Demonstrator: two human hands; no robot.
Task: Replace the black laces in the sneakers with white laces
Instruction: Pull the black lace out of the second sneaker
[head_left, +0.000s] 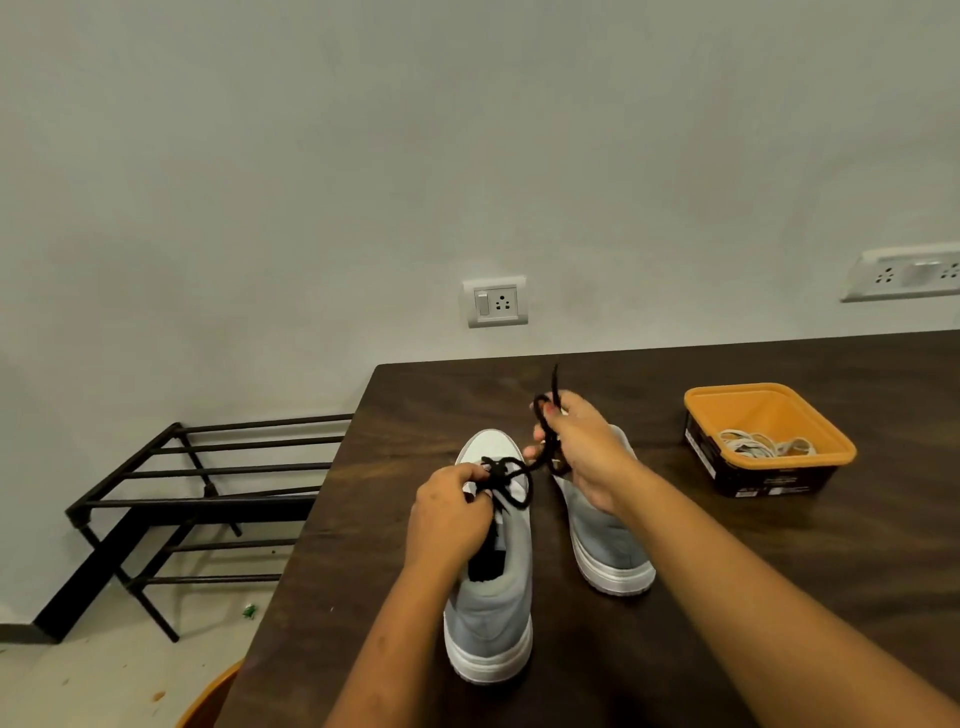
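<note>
**While the black lace is part-way out: unthreading the first sneaker**

As you work, your left hand (447, 514) sits over the front eyelets of the first sneaker (493, 613), the one nearer the table's (779, 597) left edge. Its thumb and fingertips are pinched together on the black lace (511, 470) where it crosses the tongue. Your right hand (582, 452) is raised over the toe of the second sneaker (608, 540), fingers curled round a slack loop of the same lace. One free end stands up past the knuckles. Both sneakers stand heel toward the near edge. The white laces (763, 446) lie heaped in the orange tub (810, 421), well apart to the right and nearer the far edge.

Judgement: removal stage, early; no white lace is threaded yet.

Method notes:
- Keep the left pinch low, at the eyelet, to pin the shoe while the right hand draws.
- Pull along the line of the eyelet rather than upward, or the sneaker will likely tip.
- Free one crossing at a time.
- The bundle in your right hand looks tangle-prone, so let slack drop onto the table rather than winding it.
- Whether the second sneaker holds a lace cannot be told, because your right hand covers its eyelets.
</note>
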